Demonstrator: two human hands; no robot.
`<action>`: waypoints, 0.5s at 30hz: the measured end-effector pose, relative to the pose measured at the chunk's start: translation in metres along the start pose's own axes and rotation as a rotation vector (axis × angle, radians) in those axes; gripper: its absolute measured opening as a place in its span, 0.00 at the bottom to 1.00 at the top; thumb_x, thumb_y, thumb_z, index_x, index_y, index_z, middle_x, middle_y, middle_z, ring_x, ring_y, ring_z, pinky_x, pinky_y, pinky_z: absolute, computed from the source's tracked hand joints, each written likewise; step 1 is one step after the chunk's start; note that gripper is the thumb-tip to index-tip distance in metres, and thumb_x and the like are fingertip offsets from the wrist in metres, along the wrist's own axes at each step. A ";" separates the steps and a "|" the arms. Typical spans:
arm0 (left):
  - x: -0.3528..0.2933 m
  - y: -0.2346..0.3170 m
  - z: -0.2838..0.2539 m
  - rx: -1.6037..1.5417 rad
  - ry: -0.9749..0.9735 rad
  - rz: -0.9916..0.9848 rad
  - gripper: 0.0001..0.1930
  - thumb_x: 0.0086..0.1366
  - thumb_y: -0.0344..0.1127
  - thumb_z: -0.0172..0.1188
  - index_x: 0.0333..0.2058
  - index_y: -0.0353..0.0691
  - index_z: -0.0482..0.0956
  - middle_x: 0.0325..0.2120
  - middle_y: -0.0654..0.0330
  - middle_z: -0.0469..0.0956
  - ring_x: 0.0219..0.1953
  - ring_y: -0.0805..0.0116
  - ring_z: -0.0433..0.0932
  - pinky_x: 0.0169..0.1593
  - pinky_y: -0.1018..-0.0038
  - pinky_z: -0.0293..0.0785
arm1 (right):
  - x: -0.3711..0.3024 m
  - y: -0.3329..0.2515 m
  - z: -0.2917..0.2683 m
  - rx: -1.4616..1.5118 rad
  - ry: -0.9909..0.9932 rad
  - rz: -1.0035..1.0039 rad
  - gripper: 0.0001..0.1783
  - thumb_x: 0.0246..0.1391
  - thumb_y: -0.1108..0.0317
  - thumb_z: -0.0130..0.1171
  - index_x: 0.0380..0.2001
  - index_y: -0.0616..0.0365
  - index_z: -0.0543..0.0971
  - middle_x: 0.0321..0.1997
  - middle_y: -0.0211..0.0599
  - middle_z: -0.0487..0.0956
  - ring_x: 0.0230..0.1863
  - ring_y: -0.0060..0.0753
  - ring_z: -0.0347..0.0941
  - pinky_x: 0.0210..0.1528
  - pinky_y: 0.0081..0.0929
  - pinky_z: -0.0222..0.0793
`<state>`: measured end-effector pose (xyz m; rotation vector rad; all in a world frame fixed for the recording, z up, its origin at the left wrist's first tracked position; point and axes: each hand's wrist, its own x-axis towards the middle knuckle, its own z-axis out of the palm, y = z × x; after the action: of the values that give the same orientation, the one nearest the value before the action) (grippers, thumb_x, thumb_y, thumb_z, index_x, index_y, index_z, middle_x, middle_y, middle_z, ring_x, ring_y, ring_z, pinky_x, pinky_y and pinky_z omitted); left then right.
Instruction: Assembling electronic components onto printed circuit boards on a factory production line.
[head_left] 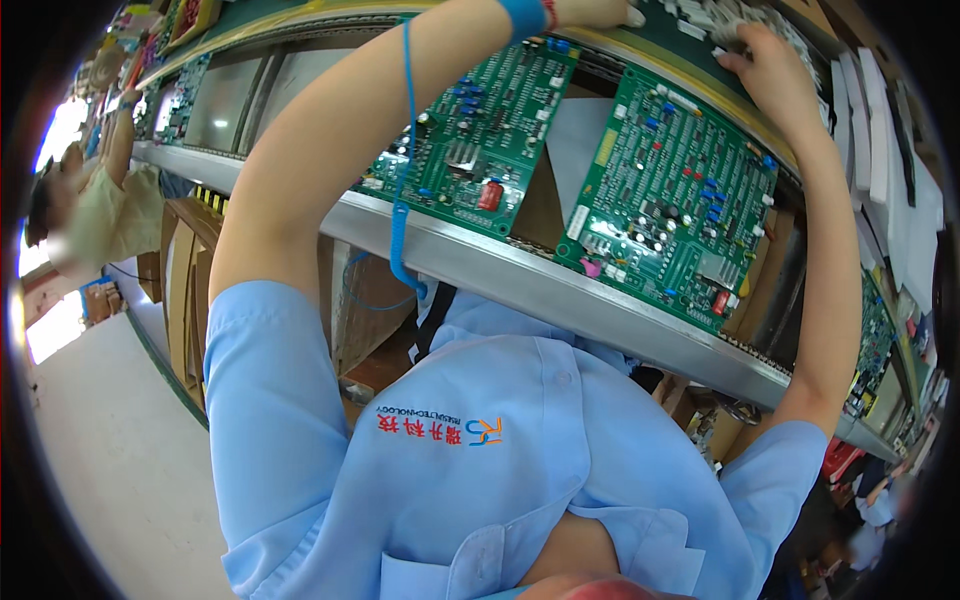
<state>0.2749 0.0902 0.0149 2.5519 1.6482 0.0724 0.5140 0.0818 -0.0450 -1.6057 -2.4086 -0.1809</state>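
Note:
My left hand point(600, 12) reaches past the far rail at the top edge, where the picture cuts off most of it. Something white shows at one fingertip. A blue wrist strap point(522, 17) with a coiled cord point(399, 245) is on that arm. My right hand point(775, 78) is bent by a pile of small white parts point(705, 18), thumb and fingers drawn together. White shows at its tips, but I cannot make out what they hold. Between my arms lies a green circuit board point(665, 190) full of components. Another green circuit board point(485, 125) is partly behind my left arm.
Both boards rest on a metal-edged conveyor line point(560, 285). A yellow-edged shelf point(640, 50) runs behind it. White sheets or trays point(880, 130) stack at the right. More boards lie farther along both ways. Another person point(100, 210) is at the far left.

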 end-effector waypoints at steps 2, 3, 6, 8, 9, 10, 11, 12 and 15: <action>0.001 -0.042 0.020 -0.234 0.164 0.295 0.14 0.55 0.39 0.65 0.32 0.32 0.77 0.30 0.43 0.80 0.38 0.44 0.79 0.42 0.56 0.75 | 0.003 -0.017 -0.008 -0.065 0.065 -0.043 0.09 0.54 0.63 0.61 0.34 0.56 0.78 0.33 0.40 0.78 0.38 0.51 0.77 0.37 0.44 0.71; -0.007 -0.051 0.016 -0.307 0.189 0.359 0.14 0.56 0.38 0.64 0.32 0.32 0.77 0.30 0.42 0.79 0.38 0.43 0.79 0.41 0.56 0.74 | 0.002 -0.023 -0.010 -0.103 0.044 -0.043 0.10 0.54 0.62 0.61 0.36 0.56 0.77 0.35 0.41 0.79 0.41 0.52 0.76 0.40 0.45 0.71; -0.057 -0.081 -0.028 -0.375 0.219 0.317 0.12 0.60 0.36 0.62 0.33 0.30 0.76 0.27 0.44 0.79 0.32 0.49 0.80 0.36 0.61 0.74 | 0.007 -0.052 -0.016 -0.043 0.033 -0.003 0.11 0.54 0.62 0.60 0.37 0.56 0.76 0.36 0.41 0.79 0.40 0.51 0.76 0.38 0.43 0.71; -0.087 -0.096 -0.063 -0.609 0.059 0.112 0.11 0.62 0.33 0.62 0.36 0.30 0.77 0.25 0.52 0.79 0.27 0.64 0.79 0.32 0.71 0.74 | 0.019 -0.066 -0.020 0.067 0.028 -0.022 0.11 0.55 0.63 0.61 0.38 0.55 0.77 0.35 0.40 0.80 0.39 0.47 0.78 0.39 0.39 0.72; -0.099 -0.109 -0.068 -0.722 0.052 0.040 0.09 0.63 0.32 0.61 0.36 0.29 0.77 0.25 0.56 0.79 0.26 0.70 0.77 0.31 0.74 0.73 | 0.028 -0.079 -0.021 0.272 0.059 -0.074 0.12 0.54 0.63 0.61 0.41 0.53 0.78 0.35 0.39 0.81 0.39 0.45 0.79 0.39 0.37 0.72; -0.112 -0.127 -0.067 -0.841 0.043 -0.040 0.08 0.64 0.30 0.61 0.37 0.29 0.78 0.25 0.60 0.79 0.26 0.76 0.75 0.30 0.78 0.72 | 0.040 -0.095 -0.018 0.480 0.078 -0.130 0.13 0.54 0.64 0.62 0.43 0.52 0.79 0.34 0.38 0.82 0.38 0.42 0.80 0.40 0.34 0.73; -0.124 -0.140 -0.065 -0.926 0.096 0.050 0.06 0.64 0.26 0.60 0.37 0.29 0.79 0.28 0.61 0.80 0.26 0.77 0.75 0.29 0.81 0.71 | 0.052 -0.113 -0.015 0.521 0.055 -0.148 0.11 0.55 0.65 0.61 0.41 0.54 0.80 0.36 0.37 0.83 0.38 0.36 0.80 0.41 0.30 0.72; -0.134 -0.147 -0.062 -0.930 0.101 0.050 0.06 0.64 0.26 0.60 0.37 0.29 0.79 0.28 0.61 0.80 0.26 0.77 0.75 0.29 0.81 0.71 | 0.065 -0.134 -0.012 0.561 0.032 -0.164 0.10 0.55 0.67 0.60 0.39 0.57 0.82 0.39 0.36 0.83 0.38 0.29 0.80 0.43 0.25 0.72; -0.162 -0.172 -0.050 -0.981 0.225 -0.160 0.09 0.65 0.32 0.60 0.33 0.29 0.81 0.24 0.60 0.79 0.23 0.77 0.75 0.27 0.80 0.70 | 0.091 -0.202 -0.015 0.541 0.013 -0.226 0.07 0.50 0.69 0.61 0.32 0.57 0.83 0.34 0.42 0.82 0.37 0.42 0.79 0.41 0.35 0.73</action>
<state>0.0479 0.0158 0.0482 1.6941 1.3552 0.9220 0.2966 0.0811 -0.0004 -1.0886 -2.3453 0.3893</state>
